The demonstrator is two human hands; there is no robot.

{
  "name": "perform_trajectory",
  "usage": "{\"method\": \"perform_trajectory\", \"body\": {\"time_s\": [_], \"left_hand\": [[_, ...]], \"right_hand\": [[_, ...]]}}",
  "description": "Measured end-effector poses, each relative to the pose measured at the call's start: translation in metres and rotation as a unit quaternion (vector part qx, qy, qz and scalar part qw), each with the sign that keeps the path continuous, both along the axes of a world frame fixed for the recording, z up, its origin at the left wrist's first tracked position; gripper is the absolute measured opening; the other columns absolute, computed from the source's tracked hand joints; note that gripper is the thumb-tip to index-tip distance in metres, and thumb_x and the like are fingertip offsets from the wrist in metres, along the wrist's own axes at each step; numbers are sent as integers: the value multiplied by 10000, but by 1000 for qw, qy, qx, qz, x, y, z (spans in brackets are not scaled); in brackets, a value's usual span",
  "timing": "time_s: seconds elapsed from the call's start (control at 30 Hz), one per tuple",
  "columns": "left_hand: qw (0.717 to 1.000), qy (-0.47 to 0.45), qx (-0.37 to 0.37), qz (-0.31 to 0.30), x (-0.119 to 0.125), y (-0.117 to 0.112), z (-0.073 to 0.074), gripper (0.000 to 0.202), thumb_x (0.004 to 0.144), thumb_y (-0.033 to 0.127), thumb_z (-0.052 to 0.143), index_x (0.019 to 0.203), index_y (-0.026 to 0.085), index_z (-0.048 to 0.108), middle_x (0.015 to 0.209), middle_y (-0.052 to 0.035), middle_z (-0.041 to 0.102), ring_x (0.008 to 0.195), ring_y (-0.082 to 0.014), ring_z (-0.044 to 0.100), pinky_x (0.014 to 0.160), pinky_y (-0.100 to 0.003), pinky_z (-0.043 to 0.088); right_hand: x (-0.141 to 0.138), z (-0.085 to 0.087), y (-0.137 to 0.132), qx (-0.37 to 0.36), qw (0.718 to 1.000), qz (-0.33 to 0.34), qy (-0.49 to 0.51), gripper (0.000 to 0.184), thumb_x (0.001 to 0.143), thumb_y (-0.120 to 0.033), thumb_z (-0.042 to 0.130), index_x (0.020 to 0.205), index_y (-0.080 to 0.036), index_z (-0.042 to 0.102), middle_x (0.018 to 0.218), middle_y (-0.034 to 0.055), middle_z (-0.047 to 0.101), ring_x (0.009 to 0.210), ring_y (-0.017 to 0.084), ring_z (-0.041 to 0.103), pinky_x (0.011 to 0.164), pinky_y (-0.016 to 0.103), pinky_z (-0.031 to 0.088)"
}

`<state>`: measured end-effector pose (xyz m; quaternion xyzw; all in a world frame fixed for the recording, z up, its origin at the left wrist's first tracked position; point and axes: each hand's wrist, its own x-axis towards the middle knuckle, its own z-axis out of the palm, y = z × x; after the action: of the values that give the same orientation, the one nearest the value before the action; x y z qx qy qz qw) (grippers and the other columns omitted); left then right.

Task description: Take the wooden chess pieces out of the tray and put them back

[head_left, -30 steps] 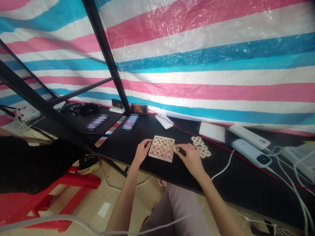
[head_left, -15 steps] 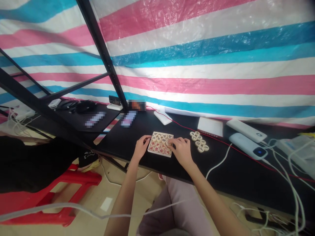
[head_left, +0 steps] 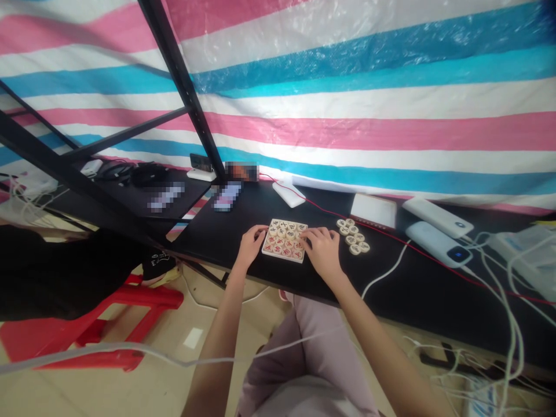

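Observation:
A shallow white tray [head_left: 283, 259] lies on the black table, filled with rows of round Chinese chess pieces [head_left: 286, 243]. Black characters mark the far rows, red ones the near rows. My left hand [head_left: 251, 248] pinches the tray's left side near its far corner. Opposite it, my right hand [head_left: 324, 250] has its fingers closed at the tray's right side, hiding part of the edge and a piece there. To the right of this hand, several loose pieces with dark characters [head_left: 353, 236] lie grouped on the table.
A white flat case [head_left: 289, 193], a white open box [head_left: 373, 211] and two power banks [head_left: 438, 243] line the back. A thin red cable [head_left: 321, 220] crosses the table; white cables bunch at right. Another person's dark clothing [head_left: 65, 272] and a red stool [head_left: 147, 298] are at left.
The camera view has tipped down slightly, so everything sits higher in the picture. My right hand's fingertips have drawn back slightly toward the tray's right edge; my left hand stays at the left side.

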<state>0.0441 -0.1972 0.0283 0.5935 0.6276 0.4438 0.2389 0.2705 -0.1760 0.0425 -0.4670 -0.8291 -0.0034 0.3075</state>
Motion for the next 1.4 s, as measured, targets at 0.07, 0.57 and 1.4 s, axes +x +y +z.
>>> {"method": "perform_trajectory", "body": {"time_s": [0.07,0.57,1.4], "left_hand": [[1000,0,6,-1,0,0,-1,250,856,247,457,1003,193,652,1019,-50,684,896,-169,623,839,-291,473],[1000,0,5,2,0,0,-1,248,854,242,462,1005,196,653,1020,-48,683,884,-164,625,840,-285,477],[1000,8,20,-7,0,0,-2,230,854,204,469,999,184,647,1006,-50,685,896,-163,631,852,-284,478]], "right_hand": [[-1,1,-1,0,1000,-3,0,171,902,-276,487,858,-221,642,994,33,677,924,208,502,824,387,239],[96,-7,-17,52,981,-155,-105,306,883,-239,447,1131,-171,611,1218,124,591,1058,292,477,857,451,262],[-57,10,0,-8,994,113,-5,145,872,-256,547,795,-209,661,889,13,724,818,175,575,787,355,251]]}}
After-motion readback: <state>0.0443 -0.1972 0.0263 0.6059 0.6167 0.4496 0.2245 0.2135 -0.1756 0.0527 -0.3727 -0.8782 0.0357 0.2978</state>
